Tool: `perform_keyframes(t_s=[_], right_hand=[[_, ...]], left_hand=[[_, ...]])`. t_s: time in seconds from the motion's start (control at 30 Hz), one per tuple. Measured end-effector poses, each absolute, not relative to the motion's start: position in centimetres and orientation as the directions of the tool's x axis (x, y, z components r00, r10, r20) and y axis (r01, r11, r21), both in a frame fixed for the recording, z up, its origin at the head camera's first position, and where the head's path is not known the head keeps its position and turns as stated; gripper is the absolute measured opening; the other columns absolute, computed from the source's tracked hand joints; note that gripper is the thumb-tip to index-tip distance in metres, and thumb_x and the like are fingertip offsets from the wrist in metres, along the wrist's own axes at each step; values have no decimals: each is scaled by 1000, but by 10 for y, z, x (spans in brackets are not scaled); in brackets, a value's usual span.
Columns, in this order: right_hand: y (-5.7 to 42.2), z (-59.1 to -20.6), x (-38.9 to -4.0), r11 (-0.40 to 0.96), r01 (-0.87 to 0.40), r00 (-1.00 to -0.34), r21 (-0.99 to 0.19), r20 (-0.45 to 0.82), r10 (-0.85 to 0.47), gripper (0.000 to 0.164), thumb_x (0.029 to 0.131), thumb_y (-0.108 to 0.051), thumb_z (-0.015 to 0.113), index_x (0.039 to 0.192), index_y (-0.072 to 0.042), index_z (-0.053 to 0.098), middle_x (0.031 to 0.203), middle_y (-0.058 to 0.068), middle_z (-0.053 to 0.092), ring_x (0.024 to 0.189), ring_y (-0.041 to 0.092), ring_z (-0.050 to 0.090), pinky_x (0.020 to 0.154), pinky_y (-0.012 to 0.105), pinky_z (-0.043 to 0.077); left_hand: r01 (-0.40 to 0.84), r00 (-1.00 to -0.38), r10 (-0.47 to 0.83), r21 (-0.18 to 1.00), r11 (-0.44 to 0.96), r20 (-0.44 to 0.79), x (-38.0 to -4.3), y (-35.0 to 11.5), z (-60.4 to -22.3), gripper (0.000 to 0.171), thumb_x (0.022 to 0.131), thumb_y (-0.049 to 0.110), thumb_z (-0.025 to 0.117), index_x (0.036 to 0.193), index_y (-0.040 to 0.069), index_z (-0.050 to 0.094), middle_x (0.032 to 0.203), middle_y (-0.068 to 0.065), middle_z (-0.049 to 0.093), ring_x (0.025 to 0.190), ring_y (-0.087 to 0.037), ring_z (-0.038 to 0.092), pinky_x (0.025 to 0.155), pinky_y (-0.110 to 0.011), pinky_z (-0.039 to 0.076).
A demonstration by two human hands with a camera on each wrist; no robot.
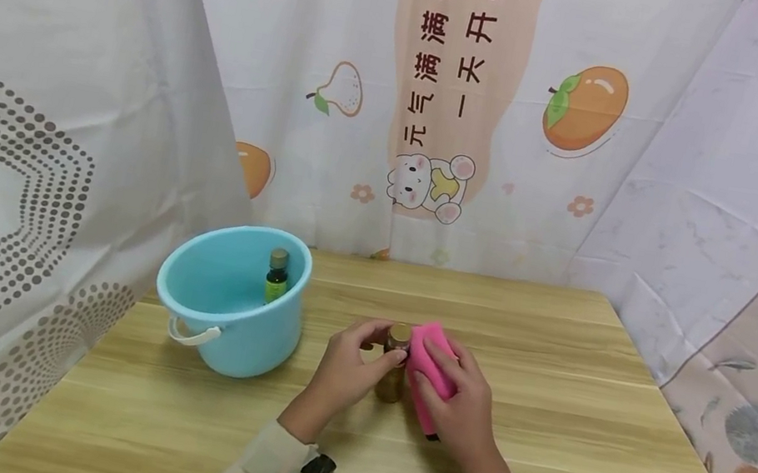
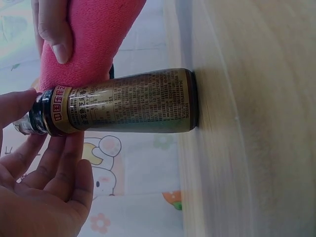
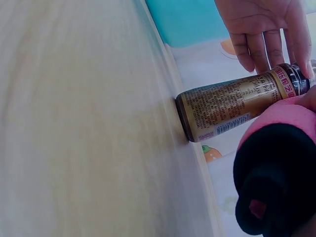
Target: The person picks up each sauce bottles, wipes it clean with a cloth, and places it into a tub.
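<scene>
A brown glass bottle (image 1: 390,386) with a gold cap stands upright on the table, its gold label (image 2: 143,101) covered in small print. My left hand (image 1: 348,366) pinches its neck between thumb and fingers just below the cap. On the bottle's right, my right hand (image 1: 463,408) grips a long pink thing (image 1: 425,342) with a soft, towel-like surface (image 2: 98,39). This pink thing lies against the upper part of the bottle. At its lower end is a round black piece (image 3: 274,158) with a loop; its exact kind I cannot tell.
To the left on the wooden table (image 1: 585,408) stands a light-blue bucket (image 1: 254,341) with a white handle (image 1: 194,336). Inside it is a dark bottle (image 1: 277,273) with a brown cap and yellow-green label. Printed curtains (image 1: 333,152) hang behind and at both sides.
</scene>
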State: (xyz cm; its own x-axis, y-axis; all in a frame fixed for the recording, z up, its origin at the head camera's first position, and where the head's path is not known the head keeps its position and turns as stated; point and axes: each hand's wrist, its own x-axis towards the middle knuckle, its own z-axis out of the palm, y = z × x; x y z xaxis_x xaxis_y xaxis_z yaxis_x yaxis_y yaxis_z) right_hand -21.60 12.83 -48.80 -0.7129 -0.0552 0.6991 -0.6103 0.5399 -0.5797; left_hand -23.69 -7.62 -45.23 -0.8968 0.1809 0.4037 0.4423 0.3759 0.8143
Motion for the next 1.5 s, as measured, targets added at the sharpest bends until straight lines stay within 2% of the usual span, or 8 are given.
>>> perform_keyframes(t_s=[0.27,0.5,0.73,1.13,1.27,1.5], right_hand=[[128,-490,-215,582,-513,-810,-631,581,-83,45,88,-13,84,132,-13,72,139,12,63,119,29,66,87,42,63],[128,-491,-219,640,-387,-901,-664,420,-109,46,88,-13,83,133,-14,72,135,11,65,111,25,67,87,39,62],[131,-492,-218,679,-311,-940,-665,322,-114,47,89,-17,82,135,-14,71,138,13,64,113,27,66,91,41,60],[130,-491,-218,655,-395,-892,-644,441,-104,46,87,-15,83,132,-17,73,133,10,66,110,24,68,86,39,61],[129,-489,-216,625,-465,-843,-627,530,-96,46,86,-13,83,131,-17,73,135,9,66,108,22,68,82,37,62],[129,-487,-216,569,-556,-764,-606,641,-65,46,86,-13,85,131,-19,73,134,6,66,113,22,67,83,38,63]], left_hand=[[443,-896,194,814,376,399,-237,-78,-451,39,95,37,76,130,23,69,116,8,72,111,-11,67,100,-45,54],[431,-902,184,820,377,390,-237,-78,-449,39,95,36,76,131,22,69,115,7,72,111,-13,66,101,-46,53],[438,-899,199,819,370,391,-237,-78,-450,40,96,37,75,132,20,68,116,7,72,112,-14,66,101,-48,53],[429,-903,192,820,379,384,-239,-78,-451,42,95,37,76,132,20,68,117,6,72,113,-14,66,101,-47,54],[436,-900,195,819,372,391,-241,-78,-453,41,94,39,77,131,22,69,115,8,72,112,-13,66,101,-48,53],[440,-898,192,809,390,395,-242,-79,-455,43,95,40,76,132,21,68,117,8,71,113,-11,66,99,-44,54]])
